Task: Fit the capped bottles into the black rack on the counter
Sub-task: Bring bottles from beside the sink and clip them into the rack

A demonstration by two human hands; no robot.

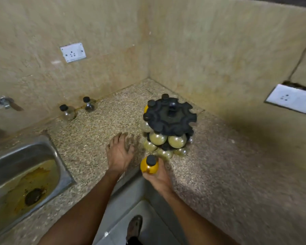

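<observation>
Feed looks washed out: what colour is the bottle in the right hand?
Yellow-orange bottle with a black cap, head view.

Left hand (119, 152): forearm enters from near left, reaching far and right. Palm down, fingers straight and spread, blurred at the tips; whether they touch the bench (228, 165) cannot be told. Holds nothing.

Right hand (157, 175): forearm enters from near right, angled far and left. Palm turned up, fingers curled round a bottle (149, 166), cap up. Hands near each other, not touching.
</observation>
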